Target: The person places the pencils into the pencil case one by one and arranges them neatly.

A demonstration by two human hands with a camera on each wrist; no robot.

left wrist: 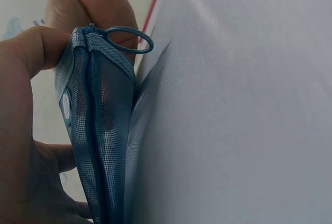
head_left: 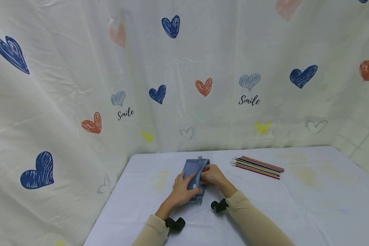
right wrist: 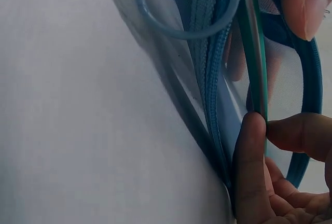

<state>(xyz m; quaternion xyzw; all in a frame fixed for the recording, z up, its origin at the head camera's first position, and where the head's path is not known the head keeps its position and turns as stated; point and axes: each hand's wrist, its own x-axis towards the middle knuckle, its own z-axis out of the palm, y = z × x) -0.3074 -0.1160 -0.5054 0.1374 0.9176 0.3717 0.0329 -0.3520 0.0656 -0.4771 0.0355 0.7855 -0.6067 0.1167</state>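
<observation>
A blue zip pencil case (head_left: 190,168) with a mesh side lies on the table's middle, its long side towards the right hand. My left hand (head_left: 181,190) holds it from the left, thumb near the lower end and fingers spread over the cover. The zip's ring pull (left wrist: 124,28) hangs at one end of the case. My right hand (head_left: 213,175) reaches into the unzipped opening. There, in the right wrist view, thumb and index finger pinch a slim green stick (right wrist: 257,60) with a silver stripe, partly inside the case.
Several striped pencils (head_left: 258,167) lie side by side on the white-covered table (head_left: 249,212), right of the case. A white curtain (head_left: 218,51) printed with hearts hangs behind the table's far edge. Black wrist mounts (head_left: 175,224) stick out at both cuffs.
</observation>
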